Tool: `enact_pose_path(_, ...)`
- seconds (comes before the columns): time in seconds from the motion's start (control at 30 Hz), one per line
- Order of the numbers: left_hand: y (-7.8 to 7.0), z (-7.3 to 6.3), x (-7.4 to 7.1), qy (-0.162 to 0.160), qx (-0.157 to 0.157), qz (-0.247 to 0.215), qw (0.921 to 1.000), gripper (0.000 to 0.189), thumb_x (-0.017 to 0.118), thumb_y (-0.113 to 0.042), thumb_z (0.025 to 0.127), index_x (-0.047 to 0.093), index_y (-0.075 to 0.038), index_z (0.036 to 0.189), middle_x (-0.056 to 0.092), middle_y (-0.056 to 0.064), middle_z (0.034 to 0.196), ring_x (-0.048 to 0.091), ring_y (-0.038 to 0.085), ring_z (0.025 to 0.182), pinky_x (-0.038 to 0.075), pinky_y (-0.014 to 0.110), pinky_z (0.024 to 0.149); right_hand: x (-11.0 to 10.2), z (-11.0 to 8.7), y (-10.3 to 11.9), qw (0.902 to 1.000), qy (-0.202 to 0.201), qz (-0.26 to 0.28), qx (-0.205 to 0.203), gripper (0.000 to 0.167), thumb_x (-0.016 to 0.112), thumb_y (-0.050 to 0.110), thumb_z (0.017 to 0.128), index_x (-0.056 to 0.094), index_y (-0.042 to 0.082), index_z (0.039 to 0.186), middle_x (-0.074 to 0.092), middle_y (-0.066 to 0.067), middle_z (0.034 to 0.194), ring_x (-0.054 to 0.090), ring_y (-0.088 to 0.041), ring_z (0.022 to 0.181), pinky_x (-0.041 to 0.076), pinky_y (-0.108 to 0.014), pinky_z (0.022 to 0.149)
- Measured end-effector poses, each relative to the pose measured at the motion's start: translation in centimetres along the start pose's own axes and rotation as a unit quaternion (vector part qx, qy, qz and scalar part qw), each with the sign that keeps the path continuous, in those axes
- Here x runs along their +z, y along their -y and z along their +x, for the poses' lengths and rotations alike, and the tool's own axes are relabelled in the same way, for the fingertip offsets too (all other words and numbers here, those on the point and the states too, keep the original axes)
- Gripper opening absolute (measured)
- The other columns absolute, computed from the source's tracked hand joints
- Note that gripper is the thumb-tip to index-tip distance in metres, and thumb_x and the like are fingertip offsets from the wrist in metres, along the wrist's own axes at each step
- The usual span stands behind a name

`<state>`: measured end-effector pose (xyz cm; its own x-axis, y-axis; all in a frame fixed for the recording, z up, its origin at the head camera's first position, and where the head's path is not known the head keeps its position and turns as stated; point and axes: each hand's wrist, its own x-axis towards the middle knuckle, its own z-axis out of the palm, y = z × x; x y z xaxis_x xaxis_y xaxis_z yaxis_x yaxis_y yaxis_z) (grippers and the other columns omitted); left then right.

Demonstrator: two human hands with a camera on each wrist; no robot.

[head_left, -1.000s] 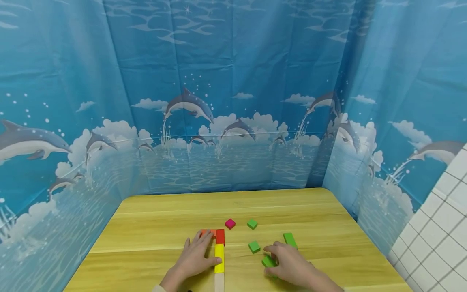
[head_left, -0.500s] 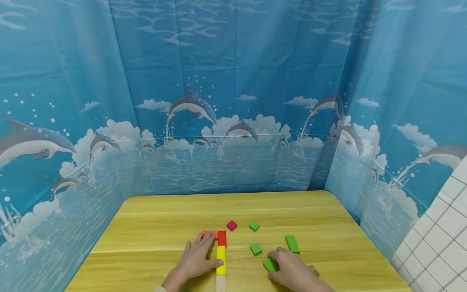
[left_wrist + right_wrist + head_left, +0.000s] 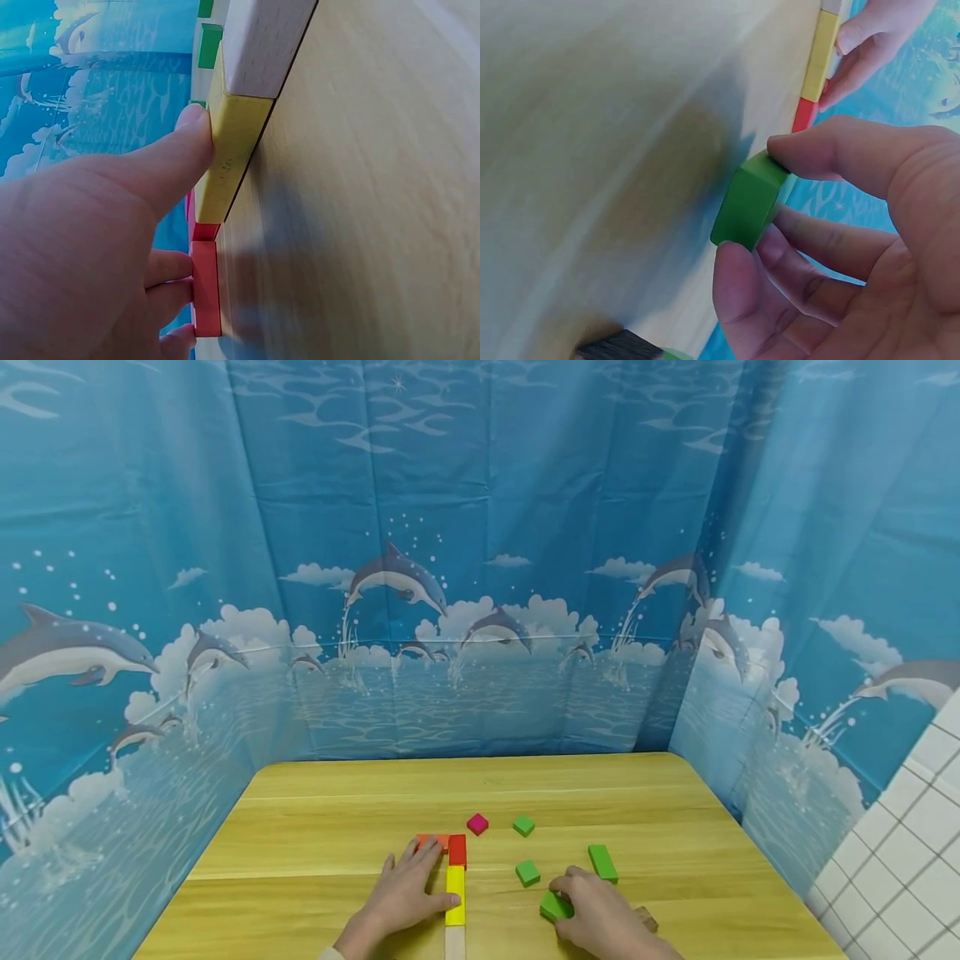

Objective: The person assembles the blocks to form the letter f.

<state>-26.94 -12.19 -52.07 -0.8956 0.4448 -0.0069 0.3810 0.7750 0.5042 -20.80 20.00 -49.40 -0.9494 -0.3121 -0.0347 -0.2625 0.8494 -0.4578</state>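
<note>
My left hand (image 3: 405,889) lies over a row of blocks, fingers spread. Its fingertips touch an orange block (image 3: 205,289), and the thumb rests on a yellow block (image 3: 232,161). A red block (image 3: 457,850) forms the corner between those two. Below the yellow one, a pale wooden block (image 3: 454,943) carries on the row. My right hand (image 3: 603,917) pinches a green block (image 3: 751,199) between thumb and fingers, low over the table; whether the block touches the tabletop I cannot tell.
Two small green blocks (image 3: 528,872) and a crimson one (image 3: 477,824) lie mid-table. A longer green block (image 3: 602,863) lies beyond my right hand, a brown block (image 3: 646,919) beside its wrist. A dolphin-print curtain (image 3: 480,693) hangs behind the wooden table (image 3: 315,810).
The right hand has shifted slightly around the green block, and the brown block beside its wrist shows more. My left hand keeps its place on the row. The whole view has shifted a little.
</note>
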Motion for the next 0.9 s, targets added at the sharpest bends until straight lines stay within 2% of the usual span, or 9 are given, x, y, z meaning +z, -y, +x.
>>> enact_pose_path(0.33, 0.0, 0.0, 0.1, 0.000, 0.001, 0.004, 1.0000, 0.095, 0.069, -0.064, 0.085, 0.041, -0.006, 0.154, 0.034, 0.013, 0.160, 0.022, 0.044, 0.148, 0.013, 0.077, 0.108, -0.6, 0.5, 0.9, 0.9987, -0.050, -0.004, -0.007, 0.042, 0.084, 0.011, 0.074, 0.075, 0.007, 0.115, 0.056, 0.010, 0.087, 0.048, -0.006, 0.071, 0.044, -0.026, 0.060)
enact_pose_path(0.9, -0.3, 0.0, -0.1, 0.004, -0.003, 0.012, 0.9999, 0.094, 0.069, -0.064, 0.086, 0.040, -0.005, 0.154, 0.035, 0.013, 0.160, 0.022, 0.044, 0.148, 0.014, 0.076, 0.108, -1.7, 3.1, 3.6, 0.9921, -0.116, -0.001, -0.048, 0.042, 0.080, 0.009, 0.074, 0.075, 0.011, 0.116, 0.057, 0.009, 0.090, 0.052, -0.006, 0.074, 0.046, -0.025, 0.061)
